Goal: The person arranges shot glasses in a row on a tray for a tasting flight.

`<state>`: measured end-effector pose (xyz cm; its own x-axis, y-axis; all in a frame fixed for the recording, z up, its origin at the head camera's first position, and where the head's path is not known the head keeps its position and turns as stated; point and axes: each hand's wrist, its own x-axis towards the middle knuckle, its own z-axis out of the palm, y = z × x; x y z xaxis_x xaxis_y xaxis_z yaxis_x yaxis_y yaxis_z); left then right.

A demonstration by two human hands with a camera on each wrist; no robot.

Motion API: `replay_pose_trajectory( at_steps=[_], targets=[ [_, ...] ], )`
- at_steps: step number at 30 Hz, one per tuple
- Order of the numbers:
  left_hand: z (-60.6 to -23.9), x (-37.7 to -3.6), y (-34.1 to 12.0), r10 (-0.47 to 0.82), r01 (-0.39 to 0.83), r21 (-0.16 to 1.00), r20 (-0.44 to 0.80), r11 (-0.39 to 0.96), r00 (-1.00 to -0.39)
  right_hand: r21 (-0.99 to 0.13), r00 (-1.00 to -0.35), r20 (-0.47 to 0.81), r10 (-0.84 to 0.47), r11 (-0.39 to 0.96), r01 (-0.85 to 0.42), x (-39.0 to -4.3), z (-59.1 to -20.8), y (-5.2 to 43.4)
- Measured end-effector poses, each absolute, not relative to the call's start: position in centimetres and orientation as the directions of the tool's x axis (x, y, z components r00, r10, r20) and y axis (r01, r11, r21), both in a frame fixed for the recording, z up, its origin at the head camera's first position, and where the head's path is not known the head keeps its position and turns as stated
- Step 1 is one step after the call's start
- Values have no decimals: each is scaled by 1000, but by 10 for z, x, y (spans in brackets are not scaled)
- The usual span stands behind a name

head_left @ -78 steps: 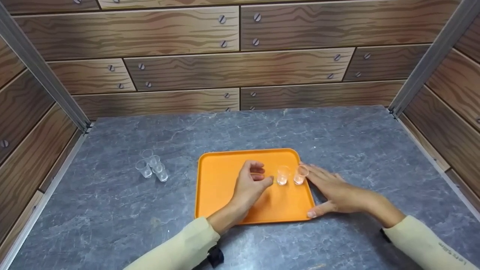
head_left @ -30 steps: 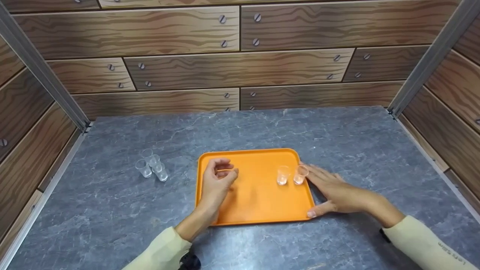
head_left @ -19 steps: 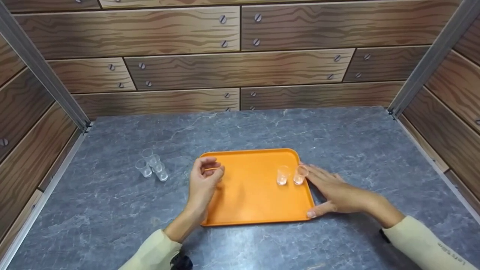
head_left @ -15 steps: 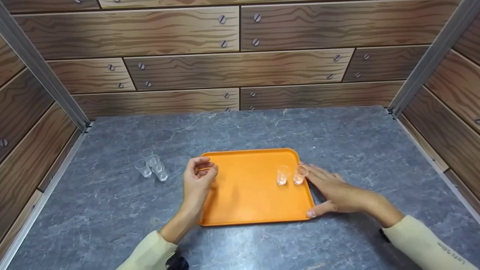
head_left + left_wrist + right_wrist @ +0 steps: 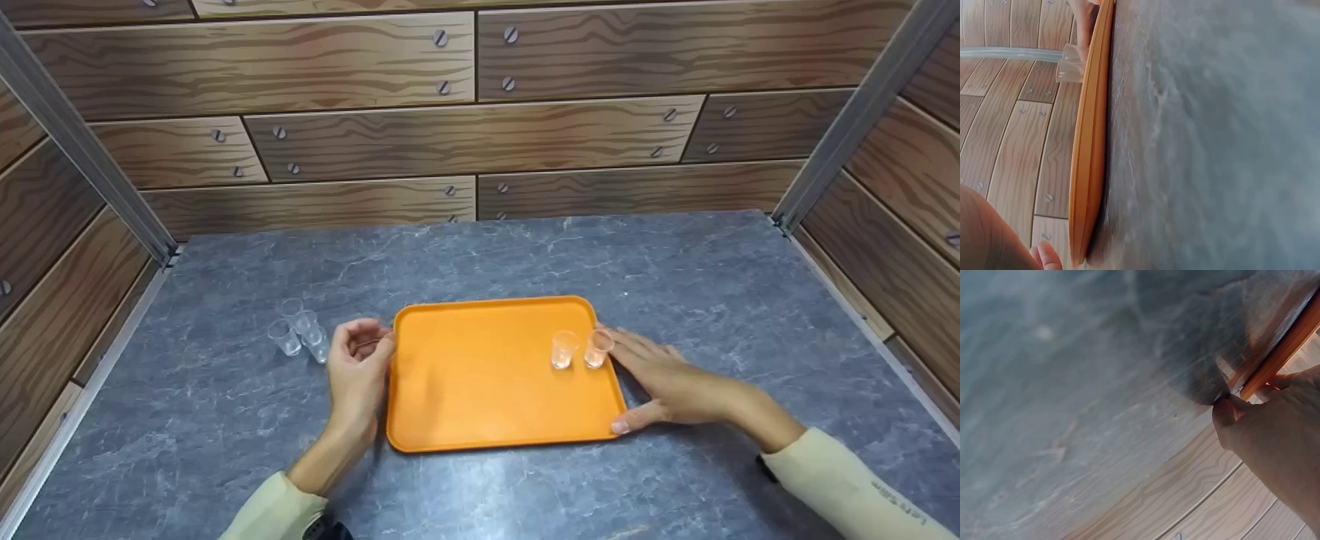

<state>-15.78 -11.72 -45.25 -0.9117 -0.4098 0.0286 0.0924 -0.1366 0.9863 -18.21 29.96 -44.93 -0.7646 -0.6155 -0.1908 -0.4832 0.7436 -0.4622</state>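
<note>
An orange tray [image 5: 480,390] lies on the grey table. Two small clear cups [image 5: 562,350] [image 5: 598,348] stand upright near its right rim. My left hand [image 5: 373,341] hovers just off the tray's left edge with loosely curled fingers and holds nothing. A cluster of three clear cups [image 5: 300,335] stands a short way to its left. My right hand [image 5: 637,379] lies flat against the tray's right rim, its thumb [image 5: 621,426] at the front right corner. The left wrist view shows the tray edge [image 5: 1090,146] and the two cups [image 5: 1072,63]. The right wrist view shows my thumb [image 5: 1230,419] by the tray rim [image 5: 1292,340].
Wood-panel walls [image 5: 480,127] with metal corner posts [image 5: 75,142] close in the grey stone table [image 5: 675,270] at the back and on both sides.
My left hand has drawn away from the two cups on the tray, crossed it leftward and now sits off its left edge, empty. The right hand and the tray stay put.
</note>
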Motion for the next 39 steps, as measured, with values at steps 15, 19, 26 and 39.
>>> replay_pose_trajectory(
  at_steps=[15, 19, 26, 39],
  targets=[
    [-453, -149, -147, -560, 143, 988, 84, -62, -825, -462, -770, -200, -605, 752, -471, -183, -451, 299],
    [-454, -146, -155, -581, 128, 991, 82, -38, -810, -461, -770, -197, -607, 750, -474, -183, -450, 299],
    [-454, -144, -164, -597, 80, 997, 53, -20, -801, -459, -764, -185, -618, 742, -489, -183, -450, 299],
    [-456, -147, -168, -624, 27, 1000, 27, 10, -781, -451, -770, -200, -605, 755, -476, -183, -451, 299]
  ],
)
